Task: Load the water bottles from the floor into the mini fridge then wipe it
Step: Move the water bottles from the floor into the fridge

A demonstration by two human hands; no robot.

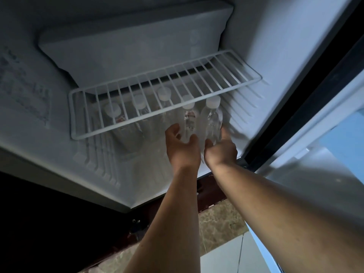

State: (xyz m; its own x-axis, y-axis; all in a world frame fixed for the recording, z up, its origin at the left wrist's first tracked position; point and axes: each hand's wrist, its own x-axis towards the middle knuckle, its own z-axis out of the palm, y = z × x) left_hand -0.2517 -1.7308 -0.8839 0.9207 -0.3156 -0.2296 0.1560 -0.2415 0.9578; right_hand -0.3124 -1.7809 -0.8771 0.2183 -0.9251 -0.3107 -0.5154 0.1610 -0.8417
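My left hand point(181, 146) was curled round the lower body of the labelled bottle point(189, 120); my right hand point(220, 149) gripped the clear bottle point(212, 119) just beside it, so each hand held one bottle and neither was free; both bottles stood nearly upright inside the mini fridge point(285, 46), below the right end of the wire shelf point(126, 127), their white caps just under its front rail; whether they touched each other I could not tell; three other bottles point(140, 102) stood beneath the same shelf, to the left of my two and further back, their caps showing through its wires; above the shelf, against the back wall, sat the freezer box point(128, 42); to the right of the shelf the open door point(315, 174) swung outward; below the shelf level, outside the cabinet, marbled floor tile point(222, 223) showed between my forearms.
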